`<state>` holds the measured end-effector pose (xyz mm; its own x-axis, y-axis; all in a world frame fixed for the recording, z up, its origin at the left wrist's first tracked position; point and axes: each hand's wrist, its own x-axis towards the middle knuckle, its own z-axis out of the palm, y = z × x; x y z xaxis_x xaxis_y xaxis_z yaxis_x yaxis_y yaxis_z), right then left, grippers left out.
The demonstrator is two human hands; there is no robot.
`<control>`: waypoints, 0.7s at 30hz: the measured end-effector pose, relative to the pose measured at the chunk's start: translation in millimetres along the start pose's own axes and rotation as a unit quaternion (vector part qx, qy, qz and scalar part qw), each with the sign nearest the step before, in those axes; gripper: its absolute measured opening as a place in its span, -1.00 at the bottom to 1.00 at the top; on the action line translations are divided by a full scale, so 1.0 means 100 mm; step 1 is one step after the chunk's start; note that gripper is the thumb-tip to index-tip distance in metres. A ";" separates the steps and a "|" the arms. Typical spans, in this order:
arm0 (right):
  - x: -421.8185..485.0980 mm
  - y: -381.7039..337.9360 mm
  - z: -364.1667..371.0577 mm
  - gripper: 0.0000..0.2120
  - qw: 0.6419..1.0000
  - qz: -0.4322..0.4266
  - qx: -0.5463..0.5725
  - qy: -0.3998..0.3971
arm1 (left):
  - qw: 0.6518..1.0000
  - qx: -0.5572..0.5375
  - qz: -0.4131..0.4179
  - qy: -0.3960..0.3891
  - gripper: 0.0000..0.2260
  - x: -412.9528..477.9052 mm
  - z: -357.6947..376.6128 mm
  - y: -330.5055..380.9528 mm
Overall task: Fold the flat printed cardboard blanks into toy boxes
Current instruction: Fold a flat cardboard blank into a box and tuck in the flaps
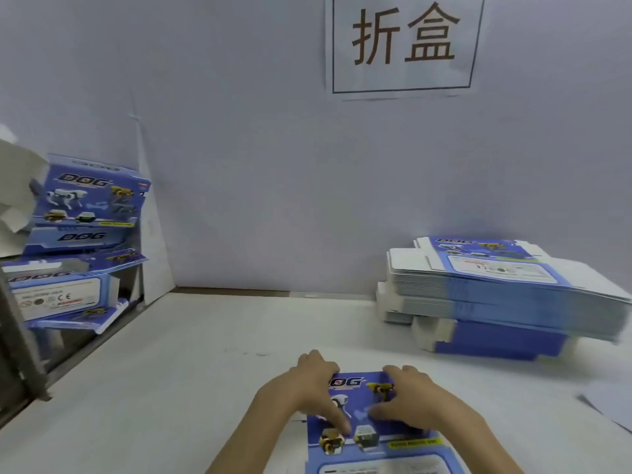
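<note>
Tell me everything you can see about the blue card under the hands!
The cardboard blank is blue printed card showing "DOG", toy robot dogs and a white label panel near the bottom. It lies on the white table, close to the person. The left hand and right hand hold its far edge, thumbs pressing on the picture.

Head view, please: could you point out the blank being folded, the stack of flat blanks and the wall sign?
blank being folded (386,455): head view, printed front face.
stack of flat blanks (502,268): head view, top sheet's label.
wall sign (403,75): head view, white paper below the characters.
</note>
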<state>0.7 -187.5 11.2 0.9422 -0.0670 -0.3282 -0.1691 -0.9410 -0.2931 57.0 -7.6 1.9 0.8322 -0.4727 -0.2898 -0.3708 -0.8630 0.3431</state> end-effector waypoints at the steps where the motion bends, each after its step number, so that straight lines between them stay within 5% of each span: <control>1: 0.01 0.02 -0.01 -0.26 1.000 0.002 0.000 -0.002 | 1.000 -0.010 0.001 0.014 -0.21 0.01 0.02 -0.01; 6: 0.01 0.06 -0.09 -0.20 0.999 -0.017 0.001 0.040 | 0.995 -0.047 0.027 0.081 -0.33 -0.05 -0.04 -0.08; 10: -0.13 0.06 -0.33 -0.20 0.970 -0.071 0.086 0.216 | 0.974 -0.108 0.062 0.189 -0.62 -0.25 -0.40 -0.24; 15: -0.33 0.04 -0.55 -0.28 0.844 -0.122 0.208 0.479 | 0.845 -0.368 0.109 0.373 -0.72 -0.61 -0.83 -0.32; 18: -0.40 -0.06 -0.55 -0.42 0.849 -0.157 0.339 0.374 | 0.762 -0.498 0.136 0.392 -0.63 -0.70 -0.89 -0.12; 21: -0.42 -0.15 -0.55 -0.66 0.781 -0.204 0.526 0.267 | 0.717 -0.592 0.173 0.324 -0.56 -0.72 -0.84 0.07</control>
<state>-21.0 -189.0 78.4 0.9187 -0.2248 0.3247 0.2977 -0.1463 -0.9434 29.3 35.2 100.1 0.9339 -0.1085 0.3407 -0.3108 0.2249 0.9235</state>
